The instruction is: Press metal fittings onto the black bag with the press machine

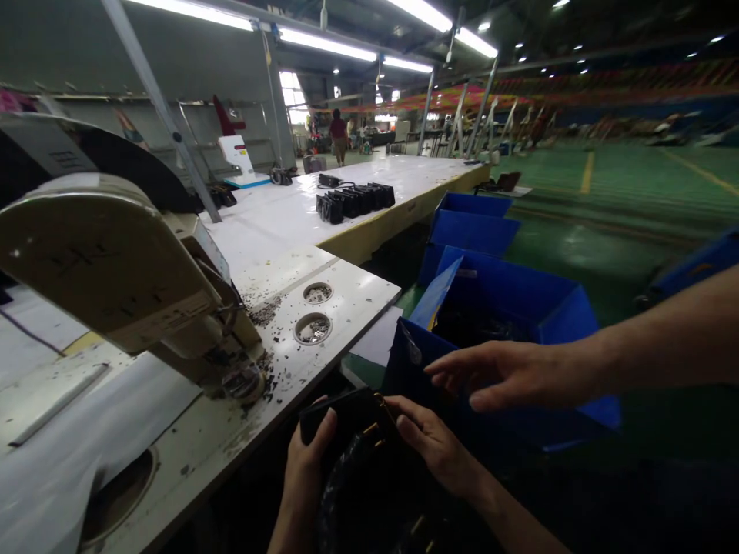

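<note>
Low in front of me is a black bag with gold-coloured metal fittings and a dark strap or handle that looks wrapped in clear film. My left hand grips its left end, thumb on the near face. At the right end, my right hand has its fingers closed by a gold ring, holding the bag's edge. Another person's hand reaches in from the right, fingers stretched, just above my right hand and apart from the bag. The bag's lower part is lost in shadow.
A machine stands at left on a white table with dark scraps and round holes. Several black bags stand in a row further back. An open blue bin holds dark items at right. A person is far off.
</note>
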Demonstrator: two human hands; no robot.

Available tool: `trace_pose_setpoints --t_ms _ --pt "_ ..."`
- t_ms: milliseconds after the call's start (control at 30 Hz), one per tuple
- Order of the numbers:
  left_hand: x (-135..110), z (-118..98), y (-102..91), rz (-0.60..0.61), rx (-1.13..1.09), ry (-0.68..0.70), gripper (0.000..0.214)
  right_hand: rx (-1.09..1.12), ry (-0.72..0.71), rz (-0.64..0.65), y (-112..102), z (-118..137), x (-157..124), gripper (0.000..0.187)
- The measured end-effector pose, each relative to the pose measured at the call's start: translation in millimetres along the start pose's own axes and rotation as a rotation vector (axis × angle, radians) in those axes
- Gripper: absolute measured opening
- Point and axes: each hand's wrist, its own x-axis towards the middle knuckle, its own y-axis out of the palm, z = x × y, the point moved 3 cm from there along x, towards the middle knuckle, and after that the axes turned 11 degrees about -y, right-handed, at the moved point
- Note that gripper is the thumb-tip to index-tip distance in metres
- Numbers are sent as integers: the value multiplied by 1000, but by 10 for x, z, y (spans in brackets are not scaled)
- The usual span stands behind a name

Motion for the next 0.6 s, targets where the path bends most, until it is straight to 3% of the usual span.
trace_pose_setpoints --t_ms 133,300,467,600 --pt "35 29 22 -4 31 -46 97 33 88 -64 10 -142 -89 51" --pt "24 40 93 -22 43 -86 86 0 163 -207 9 -339 -150 52" --pt "4 38 168 20 19 -133 76 21 96 -231 -2 -379 -150 52" --pt "-10 49 190 67 -11 -179 66 46 163 -244 2 -438 -197 53"
